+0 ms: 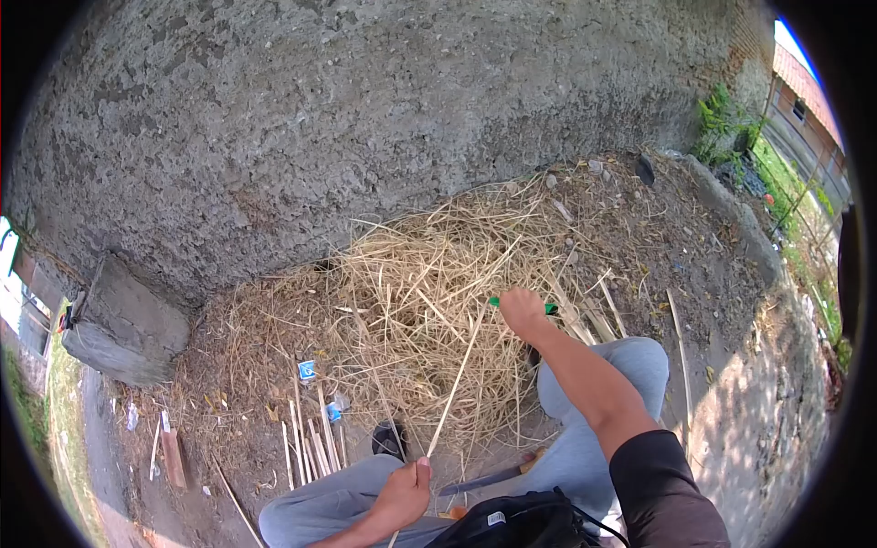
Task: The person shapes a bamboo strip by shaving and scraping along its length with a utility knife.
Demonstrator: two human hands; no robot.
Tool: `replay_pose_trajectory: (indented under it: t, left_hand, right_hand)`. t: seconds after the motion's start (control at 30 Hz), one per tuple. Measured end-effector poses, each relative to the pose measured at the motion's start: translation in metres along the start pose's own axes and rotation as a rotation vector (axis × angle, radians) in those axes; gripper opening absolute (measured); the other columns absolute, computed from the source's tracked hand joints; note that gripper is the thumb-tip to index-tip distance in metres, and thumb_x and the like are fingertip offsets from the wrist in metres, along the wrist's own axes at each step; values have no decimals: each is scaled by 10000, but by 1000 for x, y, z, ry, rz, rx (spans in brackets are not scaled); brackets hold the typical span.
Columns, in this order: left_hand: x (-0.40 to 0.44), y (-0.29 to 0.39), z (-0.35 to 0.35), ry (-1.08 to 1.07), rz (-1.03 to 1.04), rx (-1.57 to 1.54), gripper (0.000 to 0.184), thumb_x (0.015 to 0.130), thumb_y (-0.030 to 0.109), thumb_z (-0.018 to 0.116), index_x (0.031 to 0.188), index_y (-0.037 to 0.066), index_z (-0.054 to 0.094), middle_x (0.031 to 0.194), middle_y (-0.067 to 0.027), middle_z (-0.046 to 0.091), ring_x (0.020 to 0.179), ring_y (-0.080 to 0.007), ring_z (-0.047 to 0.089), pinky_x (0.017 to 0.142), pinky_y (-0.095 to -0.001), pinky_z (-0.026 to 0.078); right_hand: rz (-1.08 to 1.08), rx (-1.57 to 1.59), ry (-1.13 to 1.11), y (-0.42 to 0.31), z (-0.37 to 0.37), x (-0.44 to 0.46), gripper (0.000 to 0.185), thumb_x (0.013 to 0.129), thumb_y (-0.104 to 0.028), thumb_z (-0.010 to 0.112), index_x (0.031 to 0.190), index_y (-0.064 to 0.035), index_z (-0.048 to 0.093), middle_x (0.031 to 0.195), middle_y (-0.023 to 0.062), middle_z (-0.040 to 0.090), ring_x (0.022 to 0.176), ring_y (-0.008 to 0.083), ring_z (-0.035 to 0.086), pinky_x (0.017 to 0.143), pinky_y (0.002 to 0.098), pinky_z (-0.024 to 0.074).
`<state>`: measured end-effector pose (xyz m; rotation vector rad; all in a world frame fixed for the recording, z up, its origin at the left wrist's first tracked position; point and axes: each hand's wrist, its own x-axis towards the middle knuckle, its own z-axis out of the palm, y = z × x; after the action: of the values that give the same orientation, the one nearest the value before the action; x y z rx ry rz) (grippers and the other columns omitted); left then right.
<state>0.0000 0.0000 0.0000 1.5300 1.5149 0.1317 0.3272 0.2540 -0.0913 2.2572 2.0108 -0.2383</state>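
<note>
Pinching left hand: pale strip, running up beside green tool
Right hand: closed round green tool
Blue packet: print unreadable

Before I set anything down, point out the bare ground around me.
Mostly bare dirt lies beyond the long strip right of your right knee. A smaller patch separates the wooden block from the short strips, crossed by a thin stick. Crowded: the straw pile under your right hand.

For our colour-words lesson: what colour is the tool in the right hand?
Green, best seen in the head view.
</note>
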Motion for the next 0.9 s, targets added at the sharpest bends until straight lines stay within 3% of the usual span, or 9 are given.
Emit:
replay_pose_trajectory:
  t: [0.1, 0.17, 0.2, 0.3, 0.57, 0.63, 0.7, 0.8, 0.9]
  left_hand:
    - [-14, -11, -27, 35, 54, 10, 456, 1047, 396, 382, 865, 37, 595, 754, -117, 677, 689, -287, 665, 649, -432, 494]
    - [-1, -9, -36, -45, -78, -436, 461, 1057, 400, 352, 843, 37, 538, 609, -24, 505, 490, -150, 489, 488, -322, 405]
    - [0, 11, -48, -104, -209, -714, 422, 1061, 397, 341, 883, 46, 494, 582, 46, 329, 450, -66, 307, 411, -249, 271]
    - [11, 17, -75, -237, -268, -852, 397, 1061, 403, 342, 936, 50, 474, 581, 59, 272, 442, -54, 251, 389, -239, 207]
    - [25, 36, -66, -185, -89, -928, 251, 1071, 361, 326, 1059, 116, 377, 638, 11, 326, 452, -53, 266, 370, -226, 204]
    - [27, 39, -65, -191, -65, -925, 231, 1072, 351, 328, 1054, 124, 365, 645, 6, 340, 455, -52, 273, 371, -226, 211]
    - [30, 41, -61, -203, -50, -920, 212, 1073, 341, 330, 1048, 132, 353, 653, 1, 354, 459, -51, 279, 372, -227, 218]
    - [35, 44, -57, -158, -30, -872, 242, 1072, 355, 316, 1076, 119, 366, 662, -5, 369, 432, -56, 266, 358, -223, 229]
    - [38, 43, -55, -191, -54, -905, 254, 1072, 341, 324, 1076, 101, 410, 683, -17, 415, 424, -64, 289, 362, -226, 257]
  right_hand:
    - [130, 24, -34, 23, 5, -4, 170, 848, -115, 649, 977, -25, 712, 1022, 180, 699, 1007, 316, 684, 815, 410, 567]
    - [171, 41, -31, 48, 0, 5, 198, 820, -106, 658, 992, -22, 711, 1033, 185, 699, 1013, 319, 683, 823, 414, 565]
    - [195, 46, -33, 57, -6, 10, 231, 793, -97, 668, 1006, -18, 709, 1043, 190, 699, 1018, 322, 681, 831, 419, 562]
    - [70, 38, -169, 49, -18, 17, 272, 752, -104, 676, 1004, -6, 707, 1076, 207, 692, 1017, 340, 680, 845, 426, 555]
    - [-202, -91, -165, -3, -125, -37, 203, 763, -116, 666, 937, -14, 690, 914, 179, 691, 920, 335, 690, 786, 450, 558]
    - [-312, 177, 138, -20, -139, -71, 148, 812, -146, 634, 902, -34, 670, 802, 169, 667, 837, 349, 683, 738, 480, 547]
    - [-336, 407, 108, -43, -173, -121, 111, 840, -149, 607, 883, -56, 650, 723, 172, 645, 760, 363, 667, 698, 502, 526]
    - [-350, 656, 156, -56, -147, -146, 95, 829, -145, 617, 879, -66, 636, 672, 168, 628, 701, 365, 654, 664, 497, 515]
    - [-440, 542, 213, -62, -125, -143, 113, 827, -159, 630, 886, -63, 635, 673, 161, 631, 687, 369, 651, 650, 496, 510]
